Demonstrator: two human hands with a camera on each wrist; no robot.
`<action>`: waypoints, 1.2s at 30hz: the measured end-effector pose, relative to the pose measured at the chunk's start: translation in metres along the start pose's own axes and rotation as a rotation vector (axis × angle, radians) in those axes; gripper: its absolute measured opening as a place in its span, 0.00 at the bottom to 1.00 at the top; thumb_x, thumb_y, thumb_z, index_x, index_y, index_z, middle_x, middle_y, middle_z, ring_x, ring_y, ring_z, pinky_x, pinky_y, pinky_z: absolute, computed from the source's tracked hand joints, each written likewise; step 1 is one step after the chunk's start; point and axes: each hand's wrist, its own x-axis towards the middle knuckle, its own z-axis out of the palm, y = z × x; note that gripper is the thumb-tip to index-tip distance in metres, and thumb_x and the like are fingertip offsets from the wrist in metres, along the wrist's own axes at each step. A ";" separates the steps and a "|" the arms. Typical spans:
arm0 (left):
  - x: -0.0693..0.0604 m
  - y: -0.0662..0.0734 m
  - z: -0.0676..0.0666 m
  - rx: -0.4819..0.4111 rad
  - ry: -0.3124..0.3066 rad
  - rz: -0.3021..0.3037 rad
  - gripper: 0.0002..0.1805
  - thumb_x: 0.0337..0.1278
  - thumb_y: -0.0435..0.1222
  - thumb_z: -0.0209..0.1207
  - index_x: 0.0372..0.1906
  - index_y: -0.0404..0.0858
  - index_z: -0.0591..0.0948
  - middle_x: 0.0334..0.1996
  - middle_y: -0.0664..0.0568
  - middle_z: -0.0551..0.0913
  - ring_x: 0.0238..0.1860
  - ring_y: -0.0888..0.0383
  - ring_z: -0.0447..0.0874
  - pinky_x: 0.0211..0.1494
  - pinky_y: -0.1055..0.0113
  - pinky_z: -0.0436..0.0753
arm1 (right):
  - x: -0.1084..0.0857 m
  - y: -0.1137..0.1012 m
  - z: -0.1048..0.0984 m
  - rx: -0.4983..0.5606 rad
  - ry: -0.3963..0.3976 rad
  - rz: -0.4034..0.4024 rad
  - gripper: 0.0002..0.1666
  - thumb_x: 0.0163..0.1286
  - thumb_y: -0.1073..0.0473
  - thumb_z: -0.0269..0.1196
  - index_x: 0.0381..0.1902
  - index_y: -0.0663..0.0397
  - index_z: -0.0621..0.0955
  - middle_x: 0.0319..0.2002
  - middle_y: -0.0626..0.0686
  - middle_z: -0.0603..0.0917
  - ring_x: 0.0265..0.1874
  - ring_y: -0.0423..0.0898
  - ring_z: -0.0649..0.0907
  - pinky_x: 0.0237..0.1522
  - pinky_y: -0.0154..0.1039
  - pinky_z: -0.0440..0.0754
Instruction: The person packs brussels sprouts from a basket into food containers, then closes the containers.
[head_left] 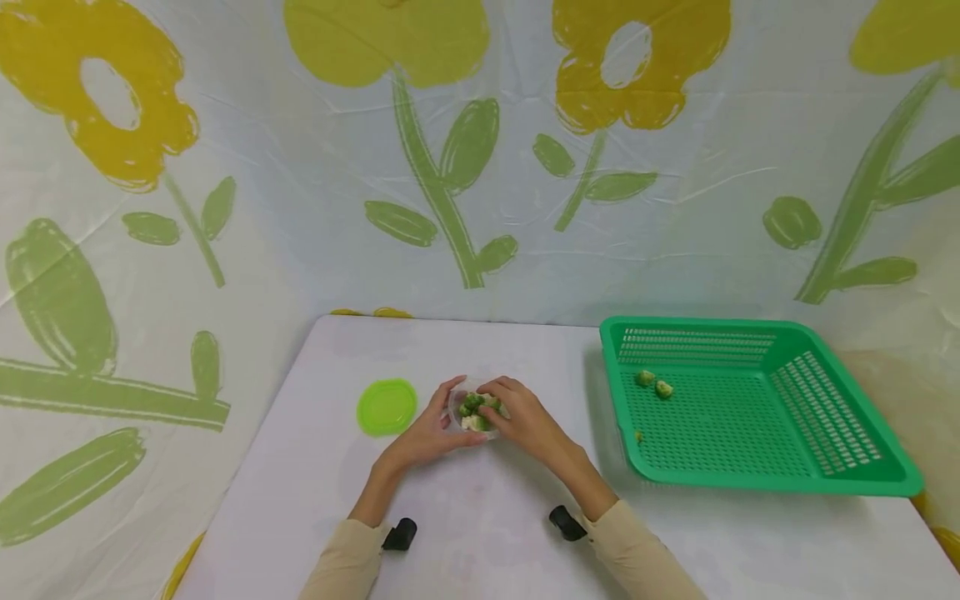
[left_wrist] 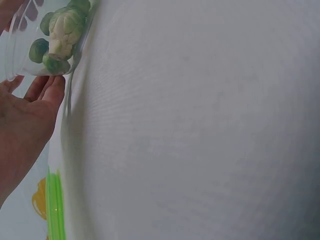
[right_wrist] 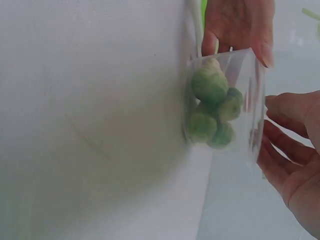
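Left of the green basket (head_left: 750, 485), a clear container (right_wrist: 245, 140) of Brussels sprouts (right_wrist: 210, 85) is grasped by the left hand (head_left: 426, 435); it is overhung by the right hand (head_left: 528, 419), whose grip cannot be told. A lime lid (head_left: 386, 407) is seen farther left.

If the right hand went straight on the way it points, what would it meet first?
Probably the Brussels sprouts in the clear container: in the head view the right hand points in over its mouth. Depth is unclear, so the rim might come first.
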 end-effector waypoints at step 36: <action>0.000 0.000 -0.001 0.018 0.015 -0.030 0.59 0.53 0.50 0.76 0.83 0.54 0.50 0.78 0.47 0.59 0.79 0.54 0.53 0.79 0.46 0.60 | -0.038 0.011 -0.093 -0.183 0.243 0.022 0.13 0.64 0.74 0.70 0.46 0.64 0.85 0.45 0.59 0.85 0.46 0.55 0.84 0.42 0.51 0.87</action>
